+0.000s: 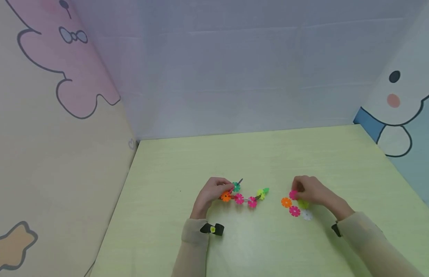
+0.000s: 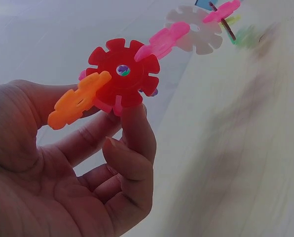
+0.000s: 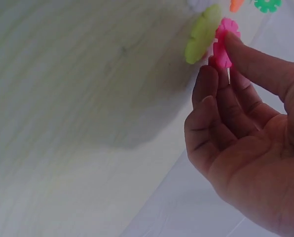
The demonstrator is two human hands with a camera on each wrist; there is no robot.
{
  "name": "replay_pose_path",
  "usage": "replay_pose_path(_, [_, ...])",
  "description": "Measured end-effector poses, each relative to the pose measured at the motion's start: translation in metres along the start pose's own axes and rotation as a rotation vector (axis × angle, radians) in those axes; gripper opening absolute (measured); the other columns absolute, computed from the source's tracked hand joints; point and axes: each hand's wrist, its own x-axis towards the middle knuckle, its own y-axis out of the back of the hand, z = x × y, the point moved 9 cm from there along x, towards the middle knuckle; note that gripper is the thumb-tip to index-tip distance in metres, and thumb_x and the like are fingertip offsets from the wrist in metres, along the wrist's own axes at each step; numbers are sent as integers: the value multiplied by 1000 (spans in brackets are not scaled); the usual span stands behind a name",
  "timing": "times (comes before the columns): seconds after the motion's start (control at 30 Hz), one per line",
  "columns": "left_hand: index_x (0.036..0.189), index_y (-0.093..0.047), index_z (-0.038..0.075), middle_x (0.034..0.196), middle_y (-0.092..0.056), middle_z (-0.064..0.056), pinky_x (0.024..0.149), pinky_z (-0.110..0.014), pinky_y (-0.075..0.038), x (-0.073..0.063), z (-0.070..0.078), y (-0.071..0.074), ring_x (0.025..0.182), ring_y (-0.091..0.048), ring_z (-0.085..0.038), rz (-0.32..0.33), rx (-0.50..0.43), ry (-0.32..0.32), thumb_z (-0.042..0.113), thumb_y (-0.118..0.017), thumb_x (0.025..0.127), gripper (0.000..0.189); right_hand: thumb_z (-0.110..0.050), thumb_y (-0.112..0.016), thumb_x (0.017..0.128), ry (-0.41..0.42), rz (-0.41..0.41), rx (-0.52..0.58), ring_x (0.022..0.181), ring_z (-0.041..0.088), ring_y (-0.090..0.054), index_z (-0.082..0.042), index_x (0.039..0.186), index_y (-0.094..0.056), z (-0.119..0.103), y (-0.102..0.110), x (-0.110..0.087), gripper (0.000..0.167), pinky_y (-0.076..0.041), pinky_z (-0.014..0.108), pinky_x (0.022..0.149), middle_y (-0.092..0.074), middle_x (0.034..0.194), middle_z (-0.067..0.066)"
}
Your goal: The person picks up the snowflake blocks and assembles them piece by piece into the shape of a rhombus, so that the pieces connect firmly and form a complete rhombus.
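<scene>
Near the middle of the table, my left hand (image 1: 212, 191) pinches a chain of notched plastic snowflake discs at its left end. In the left wrist view, a red disc (image 2: 120, 74) is slotted between an orange disc (image 2: 78, 101) and a pink disc (image 2: 163, 40), with a white disc (image 2: 194, 29) beyond. A green disc (image 1: 236, 187) is beside the fingertips. To the right, my right hand (image 1: 309, 189) pinches a pink disc (image 3: 226, 42) between thumb and fingers. Close beside it is a yellow-green disc (image 3: 202, 34); whether they are joined, I cannot tell.
Near the right hand are an orange disc (image 1: 286, 202), another pink disc (image 1: 295, 211) and a white disc (image 1: 307, 214). Under everything is the pale yellow-green tabletop (image 1: 263, 246). A pale back wall (image 1: 235, 77) and cartoon-printed side walls border it.
</scene>
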Motion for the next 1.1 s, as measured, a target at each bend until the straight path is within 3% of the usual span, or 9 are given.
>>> replay_pose_path(0.27, [87, -73, 8, 79, -65, -4, 58, -27, -41, -2, 2, 1, 63, -49, -15, 1, 11, 10, 25, -68, 89, 18, -5, -69, 85, 43, 36, 34, 72, 17, -55, -7, 89, -66, -15, 18, 13, 5, -47, 35, 68, -62, 79, -1])
replay_pose_path(0.43, [86, -73, 8, 77, -65, -4, 56, -26, -41, -1, 1, 2, 60, -48, -15, -4, 21, 5, 25, -68, 90, 19, -8, -69, 87, 73, 63, 129, 73, 21, -62, -3, 95, -68, -27, 24, 28, 9, -49, 36, 68, -66, 82, 0])
replay_pose_path(0.7, [86, -72, 7, 76, -64, -4, 57, -26, -41, 0, 1, 1, 61, -49, -15, -4, 28, -21, 25, -67, 90, 19, -11, -69, 89, 84, 77, 300, 79, 28, -66, -1, 101, -69, -45, 13, 46, 16, -49, 38, 71, -68, 84, 3])
replay_pose_path(1.1, [86, -72, 5, 76, -63, -4, 56, -26, -41, 0, 3, -3, 60, -48, -14, -15, 27, -16, 23, -68, 90, 20, -15, -68, 90, 55, 53, 405, 84, 30, -66, -2, 105, -69, -64, -3, 58, 21, -50, 41, 75, -69, 88, 4])
